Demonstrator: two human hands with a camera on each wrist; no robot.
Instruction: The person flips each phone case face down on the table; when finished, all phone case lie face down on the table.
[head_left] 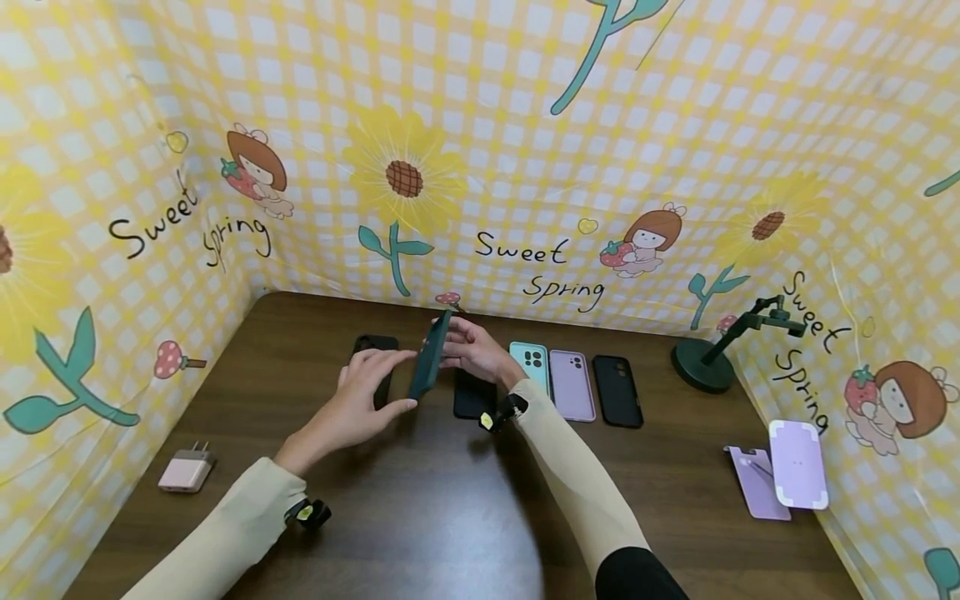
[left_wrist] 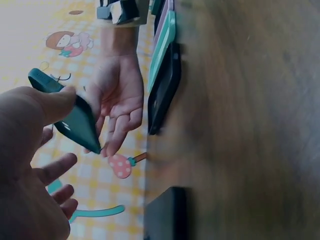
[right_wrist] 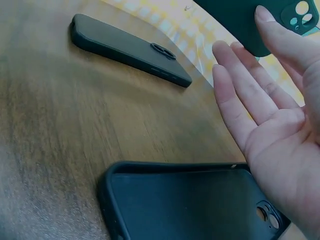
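A dark green phone case (head_left: 429, 360) stands tilted on edge above the table, between the two hands. My right hand (head_left: 476, 350) pinches it, the thumb on its back below the camera holes in the right wrist view; part of the grip is hidden behind the case. My left hand (head_left: 363, 387) is at the opposite side, fingers spread and fairly straight, thumb and index tips right at the case's edge. In the left wrist view the left thumb (left_wrist: 62, 100) overlaps the case. A black phone case (right_wrist: 190, 200) lies hollow side up beneath the right hand.
Another black case (right_wrist: 120, 45) lies behind the left hand. Right of the hands lie a turquoise case (head_left: 530, 358), a lilac case (head_left: 572, 387) and a black case (head_left: 618, 392). Farther right are a dark green stand (head_left: 705, 367) and a lilac stand (head_left: 798, 467). A charger plug (head_left: 186, 471) sits at left.
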